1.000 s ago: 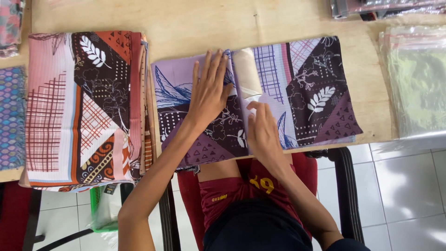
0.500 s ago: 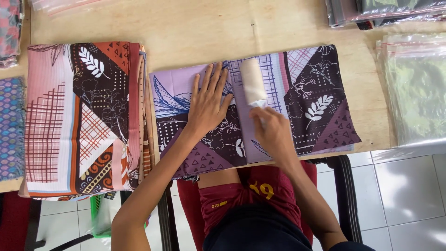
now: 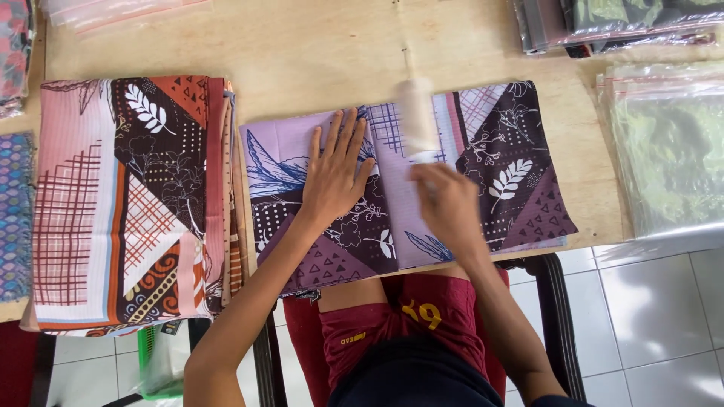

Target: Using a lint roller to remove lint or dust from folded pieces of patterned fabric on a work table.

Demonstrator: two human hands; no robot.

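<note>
On the wooden table [image 3: 317, 45], right hand [image 3: 446, 205], gripping a pale roller [image 3: 417, 114], has pushed it farther up the purple patterned cloth [image 3: 520, 181] since earlier; left hand [image 3: 335, 177] stays spread flat, so pass continues.

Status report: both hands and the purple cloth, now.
Left hand flat on folded purple patterned cloth, fingers spread. Right hand grips white roller, blurred, on cloth. Nothing obstructing; orange cloth stack alongside.
</note>
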